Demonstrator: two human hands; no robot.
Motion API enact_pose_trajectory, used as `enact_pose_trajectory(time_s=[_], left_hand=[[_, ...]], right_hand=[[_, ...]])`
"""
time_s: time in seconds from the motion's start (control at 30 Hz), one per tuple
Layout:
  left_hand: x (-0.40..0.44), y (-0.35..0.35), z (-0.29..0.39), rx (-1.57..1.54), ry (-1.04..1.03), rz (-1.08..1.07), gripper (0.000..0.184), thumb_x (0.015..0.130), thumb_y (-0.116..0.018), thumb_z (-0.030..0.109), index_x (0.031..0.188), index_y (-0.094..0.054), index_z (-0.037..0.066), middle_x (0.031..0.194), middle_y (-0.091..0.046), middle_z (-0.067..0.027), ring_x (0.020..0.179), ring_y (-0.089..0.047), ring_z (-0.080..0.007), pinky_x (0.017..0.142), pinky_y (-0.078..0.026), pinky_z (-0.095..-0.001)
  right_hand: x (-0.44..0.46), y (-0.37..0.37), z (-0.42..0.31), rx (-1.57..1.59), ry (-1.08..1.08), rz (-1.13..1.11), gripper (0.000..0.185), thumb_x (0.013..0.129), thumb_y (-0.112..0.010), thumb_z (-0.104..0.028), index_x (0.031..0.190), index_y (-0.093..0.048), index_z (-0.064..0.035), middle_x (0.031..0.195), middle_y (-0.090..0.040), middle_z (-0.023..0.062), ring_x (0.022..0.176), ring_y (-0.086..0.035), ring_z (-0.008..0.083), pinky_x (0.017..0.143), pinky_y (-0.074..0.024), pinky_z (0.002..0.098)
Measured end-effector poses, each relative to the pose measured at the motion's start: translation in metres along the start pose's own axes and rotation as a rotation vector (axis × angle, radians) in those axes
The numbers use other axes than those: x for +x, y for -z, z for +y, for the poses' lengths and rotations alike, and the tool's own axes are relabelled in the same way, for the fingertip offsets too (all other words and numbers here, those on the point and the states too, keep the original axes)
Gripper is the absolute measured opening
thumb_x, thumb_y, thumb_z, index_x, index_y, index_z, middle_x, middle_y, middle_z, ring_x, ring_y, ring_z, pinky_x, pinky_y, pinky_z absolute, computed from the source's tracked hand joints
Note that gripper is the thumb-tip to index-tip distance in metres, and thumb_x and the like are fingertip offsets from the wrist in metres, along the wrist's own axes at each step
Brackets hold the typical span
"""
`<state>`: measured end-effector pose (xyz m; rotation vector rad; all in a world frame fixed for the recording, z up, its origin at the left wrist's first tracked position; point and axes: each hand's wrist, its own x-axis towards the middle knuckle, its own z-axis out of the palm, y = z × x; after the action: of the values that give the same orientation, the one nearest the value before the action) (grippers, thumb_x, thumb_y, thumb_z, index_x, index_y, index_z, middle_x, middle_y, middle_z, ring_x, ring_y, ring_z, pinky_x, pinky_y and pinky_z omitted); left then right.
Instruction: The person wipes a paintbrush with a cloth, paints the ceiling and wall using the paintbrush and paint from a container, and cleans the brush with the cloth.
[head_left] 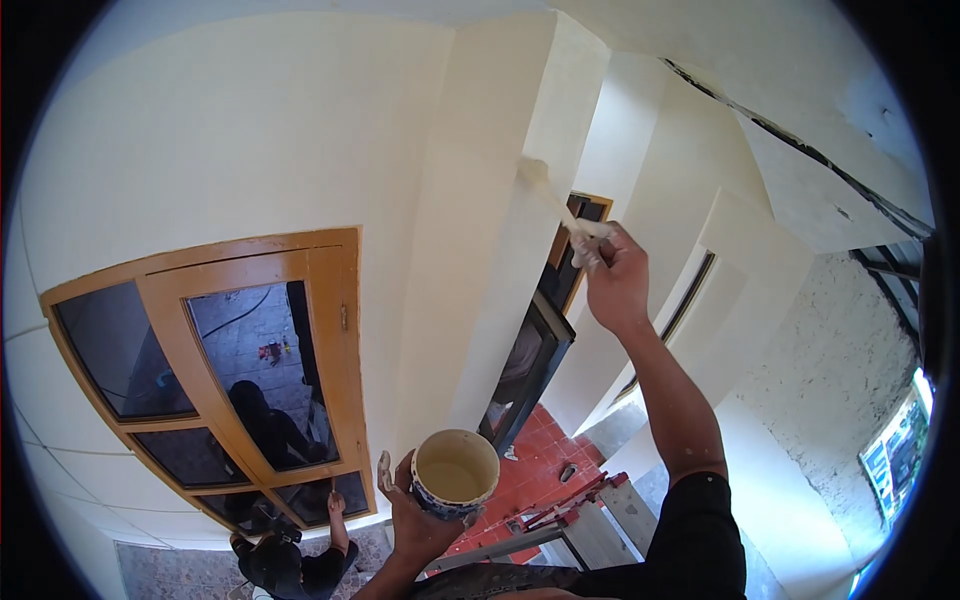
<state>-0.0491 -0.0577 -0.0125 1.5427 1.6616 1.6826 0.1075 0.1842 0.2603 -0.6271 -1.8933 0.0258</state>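
Note:
My right hand (615,270) is raised, its fingers closed on the handle of a paintbrush (556,204). The brush's bristle end lies at the edge of the cream wall pillar (500,190), seemingly touching it. Pale smears mark the fingers. Low in the view, my left hand (415,520) is wrapped round a small paint can (440,503), held with its mouth up. Cream-coloured paint (458,470) shows inside the can, and its rim is smeared.
A wood-framed window (325,300) is set in the wall at left. Below it, a co-worker (285,565) reaches toward the frame. A dark-framed open window (530,370) juts out beyond the pillar. Red floor tiles (550,440) and a grey plank-like structure (610,525) lie below.

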Motion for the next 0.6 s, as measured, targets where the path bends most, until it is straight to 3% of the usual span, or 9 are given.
enact_pose_trajectory(time_s=[0.07, 0.1, 0.13, 0.2, 0.33, 0.4, 0.47, 0.6], left_hand=[[-0.001, -0.004, -0.003, -0.254, 0.058, 0.072, 0.117, 0.061, -0.097, 0.032, 0.144, -0.022, -0.004, 0.137, -0.045, -0.0211, 0.128, -0.052, -0.0330, 0.114, -0.035, -0.0462], [-0.002, -0.003, 0.002, -0.242, 0.057, 0.073, 0.117, 0.061, -0.097, 0.032, 0.144, -0.022, -0.004, 0.137, -0.045, -0.0211, 0.128, -0.052, -0.0330, 0.114, -0.035, -0.0462], [0.000, -0.001, 0.010, -0.200, 0.090, 0.068, 0.119, 0.061, -0.097, 0.032, 0.144, -0.020, -0.003, 0.138, -0.044, -0.0209, 0.129, -0.050, -0.0330, 0.115, -0.033, -0.0468], [0.000, 0.004, 0.012, -0.139, 0.119, 0.071, 0.120, 0.061, -0.097, 0.033, 0.144, -0.018, -0.003, 0.138, -0.043, -0.0208, 0.131, -0.048, -0.0330, 0.115, -0.032, -0.0473], [-0.014, 0.012, 0.000, 0.051, 0.033, 0.154, 0.118, 0.061, -0.097, 0.034, 0.144, -0.022, -0.003, 0.139, -0.041, -0.0197, 0.132, -0.045, -0.0329, 0.115, -0.027, -0.0468], [-0.022, 0.030, 0.007, 0.034, 0.123, 0.208, 0.117, 0.060, -0.097, 0.034, 0.144, -0.024, -0.002, 0.139, -0.040, -0.0201, 0.134, -0.042, -0.0336, 0.117, -0.024, -0.0476], [-0.038, 0.037, -0.019, 0.241, 0.122, 0.251, 0.120, 0.059, -0.098, 0.035, 0.145, -0.022, -0.002, 0.140, -0.037, -0.0209, 0.136, -0.038, -0.0355, 0.115, -0.028, -0.0488], [-0.049, 0.047, -0.017, 0.214, 0.226, 0.360, 0.125, 0.059, -0.098, 0.036, 0.147, -0.018, -0.001, 0.142, -0.030, -0.0223, 0.136, -0.036, -0.0373, 0.115, -0.033, -0.0501]], right_hand=[[0.002, -0.006, -0.030, 0.597, -0.231, 0.131, 0.009, 0.102, -0.061, -0.018, 0.105, -0.064, -0.0103, 0.079, -0.064, -0.0008, 0.058, -0.046, 0.0015, 0.050, -0.0371, 0.0239], [0.008, -0.011, -0.042, 0.770, -0.288, 0.178, 0.007, 0.102, -0.062, -0.019, 0.106, -0.061, -0.0137, 0.078, -0.061, -0.0011, 0.058, -0.042, 0.0012, 0.049, -0.0310, 0.0216], [0.018, -0.020, -0.053, 0.783, -0.289, 0.182, 0.007, 0.102, -0.062, -0.019, 0.106, -0.061, -0.0137, 0.078, -0.061, -0.0011, 0.058, -0.042, 0.0012, 0.049, -0.0310, 0.0216], [0.045, -0.045, -0.074, 1.169, -0.297, 0.407, 0.011, 0.103, -0.059, -0.015, 0.113, -0.057, -0.0085, 0.079, -0.061, 0.0020, 0.059, -0.047, 0.0041, 0.048, -0.0338, 0.0212], [0.121, -0.109, -0.104, 1.334, -0.151, 0.759, 0.011, 0.104, -0.056, -0.010, 0.114, -0.052, -0.0097, 0.084, -0.062, 0.0048, 0.070, -0.051, 0.0091, 0.060, -0.0389, 0.0234], [0.163, -0.143, -0.131, 1.320, -0.108, 0.951, 0.010, 0.103, -0.058, -0.012, 0.111, -0.051, -0.0092, 0.088, -0.061, 0.0065, 0.074, -0.053, 0.0122, 0.064, -0.0433, 0.0288], [0.191, -0.171, -0.164, 1.249, -0.042, 0.983, 0.010, 0.103, -0.058, -0.012, 0.108, -0.051, -0.0063, 0.089, -0.061, 0.0079, 0.077, -0.055, 0.0148, 0.068, -0.0435, 0.0274], [0.195, -0.219, -0.249, 1.188, 0.038, 0.944, 0.011, 0.102, -0.057, -0.008, 0.104, -0.049, -0.0011, 0.085, -0.060, 0.0095, 0.075, -0.053, 0.0145, 0.068, -0.0430, 0.0276]])
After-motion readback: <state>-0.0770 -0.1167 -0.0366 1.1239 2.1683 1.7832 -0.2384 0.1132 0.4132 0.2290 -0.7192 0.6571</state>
